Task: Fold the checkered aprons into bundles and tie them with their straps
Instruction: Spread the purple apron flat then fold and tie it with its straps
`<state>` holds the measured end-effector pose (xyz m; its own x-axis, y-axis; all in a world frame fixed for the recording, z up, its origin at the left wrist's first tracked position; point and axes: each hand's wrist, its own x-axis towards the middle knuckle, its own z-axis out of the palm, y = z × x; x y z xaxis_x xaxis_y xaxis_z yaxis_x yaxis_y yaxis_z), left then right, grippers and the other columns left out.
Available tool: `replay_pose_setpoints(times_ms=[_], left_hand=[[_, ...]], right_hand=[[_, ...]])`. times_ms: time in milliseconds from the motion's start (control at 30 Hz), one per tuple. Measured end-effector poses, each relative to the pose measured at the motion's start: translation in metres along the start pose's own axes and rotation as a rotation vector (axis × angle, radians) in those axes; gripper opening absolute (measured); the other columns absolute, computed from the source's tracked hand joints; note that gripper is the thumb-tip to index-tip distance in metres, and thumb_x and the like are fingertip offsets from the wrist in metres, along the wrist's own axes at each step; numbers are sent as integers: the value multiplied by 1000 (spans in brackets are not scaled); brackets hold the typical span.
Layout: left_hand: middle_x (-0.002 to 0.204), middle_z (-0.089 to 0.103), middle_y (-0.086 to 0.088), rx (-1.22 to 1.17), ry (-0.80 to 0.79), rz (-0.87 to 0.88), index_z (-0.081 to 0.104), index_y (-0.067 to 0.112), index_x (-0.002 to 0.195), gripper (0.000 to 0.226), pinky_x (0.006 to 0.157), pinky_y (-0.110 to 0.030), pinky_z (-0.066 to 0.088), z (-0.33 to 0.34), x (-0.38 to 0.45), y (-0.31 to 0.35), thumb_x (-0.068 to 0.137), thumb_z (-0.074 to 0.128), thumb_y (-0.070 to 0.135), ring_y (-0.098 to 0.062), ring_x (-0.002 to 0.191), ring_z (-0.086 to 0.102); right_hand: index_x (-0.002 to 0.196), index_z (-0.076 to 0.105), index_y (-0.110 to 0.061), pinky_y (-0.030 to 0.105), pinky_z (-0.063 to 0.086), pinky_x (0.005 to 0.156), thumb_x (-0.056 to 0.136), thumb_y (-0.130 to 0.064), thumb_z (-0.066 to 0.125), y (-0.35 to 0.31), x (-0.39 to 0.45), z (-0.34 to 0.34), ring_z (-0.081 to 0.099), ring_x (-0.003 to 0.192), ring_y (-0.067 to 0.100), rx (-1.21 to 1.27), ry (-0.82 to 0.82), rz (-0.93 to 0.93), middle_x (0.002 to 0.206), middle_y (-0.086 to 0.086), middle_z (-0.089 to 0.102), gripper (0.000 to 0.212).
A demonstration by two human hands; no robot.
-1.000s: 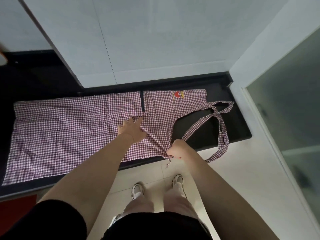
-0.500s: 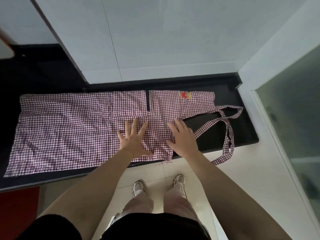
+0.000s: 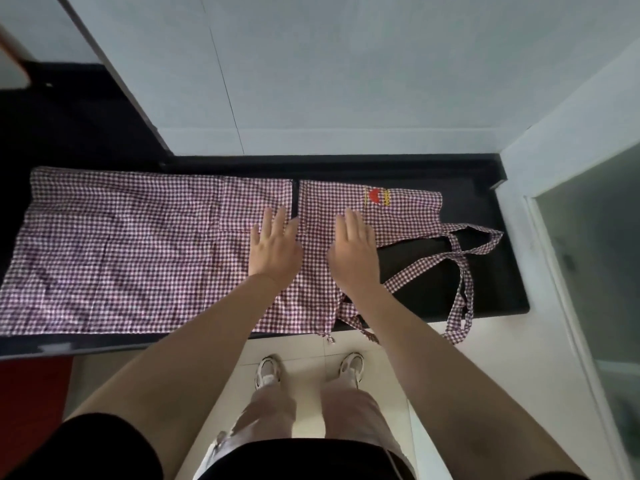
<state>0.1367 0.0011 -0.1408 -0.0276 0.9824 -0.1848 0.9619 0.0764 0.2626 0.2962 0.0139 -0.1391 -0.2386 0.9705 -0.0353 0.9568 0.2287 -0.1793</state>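
Both hands' fingers (image 3: pixel 349 223) flat, gripping nothing, on apron (image 3: pixel 121 258); strap (image 3: pixel 464 292) right of fingers overhangs counter (image 3: pixel 498 271) edge, could drag fabric off.

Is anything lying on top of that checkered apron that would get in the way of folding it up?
Nothing visible does. Only the left hand and right hand rest flat on the apron; its straps trail off to the right on the black counter.

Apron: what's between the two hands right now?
Head view: only checkered apron cloth lies between left hand and right hand; a dark slit of counter shows just beyond the left fingertips.
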Motion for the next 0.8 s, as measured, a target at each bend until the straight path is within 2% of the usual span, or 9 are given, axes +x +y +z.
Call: replay_pose_setpoints(times_ms=[100,167,233,333,533,667,733,800], left_hand=[[167,-2,-3,21,-51,39,13,28,158,54,123,-56,2,14,19,14,105,25,35,-28,153,-10],[167,-8,-1,58,-107,5,6,33,158,56,122,-58,-2,31,31,19,105,17,46,-27,152,-14],[166,-13,-2,111,-90,-3,-2,35,158,62,121,-58,-6,40,27,12,101,12,57,-28,151,-17],[166,-14,-3,124,-55,-27,-6,35,157,72,120,-59,-8,55,33,21,96,10,69,-29,151,-19],[166,-15,-3,131,-47,-43,-5,34,158,79,120,-60,-5,61,44,39,92,11,74,-30,151,-19],[165,-17,-4,156,-82,-66,-9,34,157,84,119,-61,-6,59,47,45,88,10,78,-31,151,-19],[165,-19,-4,167,-100,-73,-12,34,157,87,119,-61,-6,58,47,48,87,10,80,-31,150,-20],[164,-22,-5,176,-118,-84,-15,34,156,88,119,-61,-7,58,46,49,86,10,81,-32,150,-22]], right_hand=[[152,35,-8,45,17,123,104,-25,45,-3,8,24,21,151,27,39,-102,-117,161,13,30,53],[156,26,-10,44,13,124,106,-31,37,19,20,38,13,153,23,22,-192,-168,164,9,21,55],[159,18,-13,44,10,125,107,-38,26,40,27,36,5,154,20,17,-191,-165,166,6,13,58],[160,12,-15,46,7,124,105,-44,22,101,49,28,2,154,19,37,-187,-87,167,4,8,62],[160,-2,-19,47,5,124,106,-44,11,212,55,7,-5,153,19,-83,-197,131,167,2,-4,60],[159,0,-13,47,4,124,107,-37,18,245,60,-7,-1,154,25,-81,-210,364,167,8,-1,60],[159,4,-6,49,7,124,106,-28,30,241,66,-15,1,153,29,-45,-198,487,166,14,2,62],[157,13,-3,49,11,124,101,-17,43,222,69,-24,7,153,32,-7,-96,460,165,17,10,65]])
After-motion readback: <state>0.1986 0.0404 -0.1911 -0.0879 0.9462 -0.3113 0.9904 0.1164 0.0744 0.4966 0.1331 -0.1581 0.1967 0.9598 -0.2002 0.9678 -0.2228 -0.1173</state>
